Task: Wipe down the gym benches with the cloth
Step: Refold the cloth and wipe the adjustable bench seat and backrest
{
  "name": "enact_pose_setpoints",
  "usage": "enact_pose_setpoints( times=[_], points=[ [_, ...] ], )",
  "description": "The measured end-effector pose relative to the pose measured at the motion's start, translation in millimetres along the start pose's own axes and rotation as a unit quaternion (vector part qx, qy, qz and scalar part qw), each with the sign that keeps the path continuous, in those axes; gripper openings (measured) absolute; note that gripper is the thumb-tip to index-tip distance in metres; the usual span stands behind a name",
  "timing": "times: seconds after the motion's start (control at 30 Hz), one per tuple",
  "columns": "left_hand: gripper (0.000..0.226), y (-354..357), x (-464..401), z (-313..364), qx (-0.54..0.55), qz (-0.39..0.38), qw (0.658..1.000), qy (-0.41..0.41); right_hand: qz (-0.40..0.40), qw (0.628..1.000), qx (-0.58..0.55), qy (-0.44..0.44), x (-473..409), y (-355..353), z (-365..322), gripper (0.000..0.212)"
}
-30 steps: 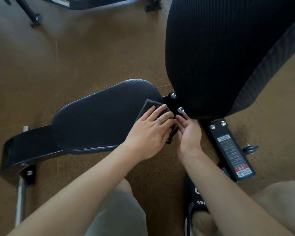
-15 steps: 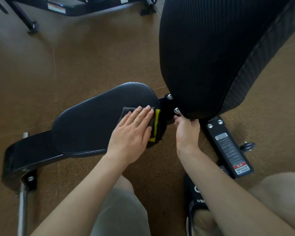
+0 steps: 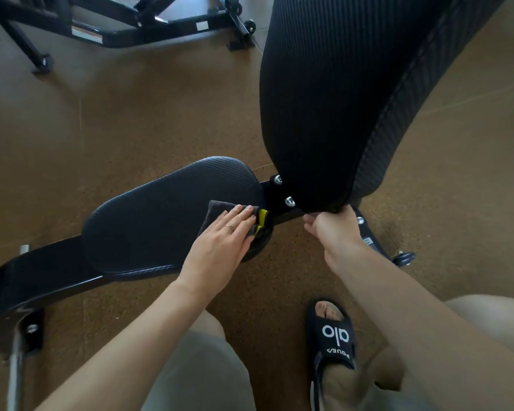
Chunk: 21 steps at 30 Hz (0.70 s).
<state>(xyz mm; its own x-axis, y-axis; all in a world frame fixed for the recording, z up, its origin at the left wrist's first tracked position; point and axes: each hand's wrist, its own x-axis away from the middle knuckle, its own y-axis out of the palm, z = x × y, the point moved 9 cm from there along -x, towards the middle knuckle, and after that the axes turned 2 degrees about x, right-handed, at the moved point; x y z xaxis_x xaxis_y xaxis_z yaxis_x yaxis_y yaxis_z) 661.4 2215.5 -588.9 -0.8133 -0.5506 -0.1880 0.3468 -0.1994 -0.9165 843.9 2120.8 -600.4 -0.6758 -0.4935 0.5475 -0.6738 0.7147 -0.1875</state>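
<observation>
Brown floor below — left hand (image 3: 220, 247) flat on cloth (image 3: 214, 210), right hand (image 3: 331, 229) gripping backrest (image 3: 339, 99) edge.

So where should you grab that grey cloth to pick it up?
Probably the far corner of the cloth, coming from the seat pad side. That corner lies flat and bare past the left hand, whose straight fingers press down the rest. The yellow-trimmed end hangs over the pad's edge.
</observation>
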Motion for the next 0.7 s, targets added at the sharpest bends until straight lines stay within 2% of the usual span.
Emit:
enact_pose_setpoints(
  times=[0.03,0.07,0.1,0.13,0.2,0.23,0.27,0.33,0.37,0.4,0.47,0.5,0.6,0.63,0.7],
  points=[
    [0.030,-10.2,-4.8,-3.7,0.097,0.033,0.993,-0.058,-0.014,1.000,0.018,0.010,1.0,-2.9,-3.0,0.048],
    [0.023,-17.7,-12.3,-12.2,0.219,0.067,0.963,-0.143,-0.027,0.999,0.034,0.017,-0.3,-5.6,-6.3,0.047],
    [0.024,-20.6,-20.0,-21.2,0.339,0.101,0.903,-0.243,-0.043,0.997,0.057,0.022,-1.2,-8.2,-10.2,0.045],
    [0.028,-20.0,-26.0,-25.0,0.437,0.133,0.824,-0.336,-0.061,0.995,0.079,0.023,-4.0,-10.3,-13.7,0.046],
    [0.029,0.2,-36.6,-15.7,0.593,0.157,0.628,-0.479,-0.074,0.990,0.120,0.030,-7.3,-17.4,-21.6,0.049],
    [0.026,12.6,-41.2,-7.2,0.647,0.161,0.529,-0.524,-0.072,0.987,0.140,0.028,-8.6,-21.6,-25.6,0.047],
    [0.025,22.8,-46.4,0.3,0.682,0.164,0.453,-0.550,-0.067,0.985,0.155,0.021,-11.8,-25.4,-28.3,0.043],
    [0.037,36.1,-53.2,8.2,0.703,0.168,0.376,-0.580,-0.062,0.984,0.166,0.009,-18.6,-28.6,-30.4,0.041],
    [0.042,39.3,-55.8,10.4,0.704,0.163,0.361,-0.589,-0.066,0.985,0.161,0.008,-18.8,-28.5,-30.8,0.040],
    [0.042,41.8,-59.5,12.4,0.702,0.154,0.363,-0.593,-0.067,0.984,0.164,0.003,-21.3,-27.0,-30.4,0.040],
    [0.038,44.3,-71.1,19.8,0.699,0.125,0.390,-0.586,-0.057,0.976,0.210,-0.017,-20.6,-28.4,-34.8,0.031],
    [0.043,45.2,-78.6,25.2,0.700,0.110,0.410,-0.575,-0.046,0.964,0.259,-0.036,-17.9,-31.2,-40.3,0.023],
    [0.058,50.8,-100.1,34.0,0.694,0.077,0.483,-0.529,-0.005,0.920,0.380,-0.100,-11.7,-38.7,-56.9,0.034],
    [0.059,59.3,-104.4,29.1,0.677,0.078,0.509,-0.525,-0.027,0.921,0.376,-0.102,-10.4,-36.4,-55.7,0.032],
    [0.055,59.8,-105.6,23.2,0.631,0.107,0.570,-0.515,-0.079,0.952,0.285,-0.078,-10.1,-29.4,-47.9,0.022]
  ],
)
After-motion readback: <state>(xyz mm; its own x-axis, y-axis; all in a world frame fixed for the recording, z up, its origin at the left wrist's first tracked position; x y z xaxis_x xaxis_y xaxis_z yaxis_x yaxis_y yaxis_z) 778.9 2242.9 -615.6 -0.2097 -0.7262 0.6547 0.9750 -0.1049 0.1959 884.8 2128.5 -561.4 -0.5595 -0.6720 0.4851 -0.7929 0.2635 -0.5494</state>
